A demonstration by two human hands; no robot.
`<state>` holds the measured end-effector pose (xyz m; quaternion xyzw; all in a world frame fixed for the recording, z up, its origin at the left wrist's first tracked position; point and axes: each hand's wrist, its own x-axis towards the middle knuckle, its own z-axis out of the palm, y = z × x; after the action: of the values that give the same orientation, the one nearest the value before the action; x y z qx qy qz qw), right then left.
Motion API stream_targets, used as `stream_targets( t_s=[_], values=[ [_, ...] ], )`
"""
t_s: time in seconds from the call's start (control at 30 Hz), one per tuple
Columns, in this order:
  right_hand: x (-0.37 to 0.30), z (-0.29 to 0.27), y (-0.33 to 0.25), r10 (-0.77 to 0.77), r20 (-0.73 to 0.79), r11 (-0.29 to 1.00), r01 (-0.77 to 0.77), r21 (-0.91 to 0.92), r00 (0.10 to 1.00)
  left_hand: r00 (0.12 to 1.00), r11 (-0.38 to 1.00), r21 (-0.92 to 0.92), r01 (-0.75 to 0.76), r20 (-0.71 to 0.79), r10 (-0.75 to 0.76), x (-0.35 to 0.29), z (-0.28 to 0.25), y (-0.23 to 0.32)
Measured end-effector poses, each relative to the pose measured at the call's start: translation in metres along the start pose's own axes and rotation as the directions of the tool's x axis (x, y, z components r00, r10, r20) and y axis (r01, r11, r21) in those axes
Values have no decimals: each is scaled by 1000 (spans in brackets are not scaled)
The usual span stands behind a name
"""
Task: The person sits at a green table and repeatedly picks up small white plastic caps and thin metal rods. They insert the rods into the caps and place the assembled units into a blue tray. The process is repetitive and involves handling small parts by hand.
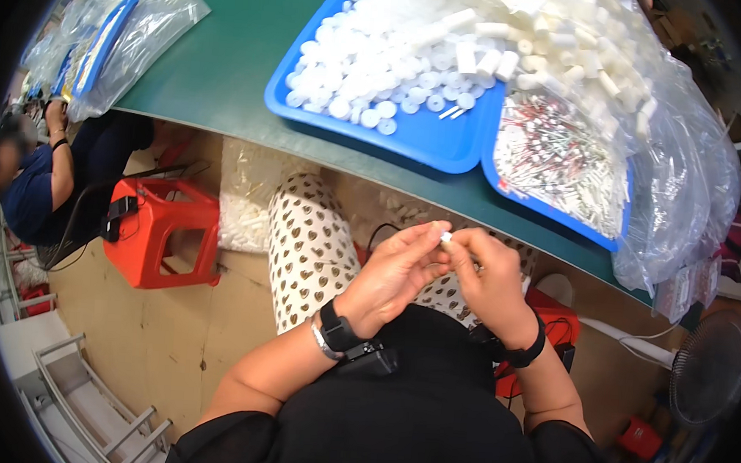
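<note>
Above my lap, close to the table's front edge, both my hands meet at a small white plastic piece point(446, 236). My left hand point(393, 275) pinches it between thumb and fingertips, the other fingers loosely curled. From the other side, my right hand point(488, 273) presses thumb and forefinger against the same piece. The fingertips cover most of it, so its exact kind does not show. Beyond my hands, a blue tray point(376, 144) holds a heap of round white plastic discs point(354, 78). A second blue tray point(549, 225) holds many thin red and white pieces point(554, 149).
White cylindrical pieces point(569, 44) spill over the trays from a clear plastic bag point(688, 166) at the right. The green table point(219, 69) spans the front. A red stool point(163, 231) and a seated person point(43, 177) are at the left; a fan point(710, 367) stands right.
</note>
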<state>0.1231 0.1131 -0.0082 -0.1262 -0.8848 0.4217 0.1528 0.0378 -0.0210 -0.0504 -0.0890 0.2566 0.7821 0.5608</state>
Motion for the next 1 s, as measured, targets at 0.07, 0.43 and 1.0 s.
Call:
stream_targets(
  t_s=[0.07,0.43,1.0],
  values=[
    [3,-19,-5,-110,33,983,114,-147,993,998,997,64,-40,-40,43,-2,2,3],
    [24,-148,29,-70,-11,673,39,-739,997,995,984,164,-69,-58,79,-5,17,14],
    [27,-127,25,-60,-201,918,-26,-397,978,993,979,179,-101,-48,112,-5,28,18]
  ],
)
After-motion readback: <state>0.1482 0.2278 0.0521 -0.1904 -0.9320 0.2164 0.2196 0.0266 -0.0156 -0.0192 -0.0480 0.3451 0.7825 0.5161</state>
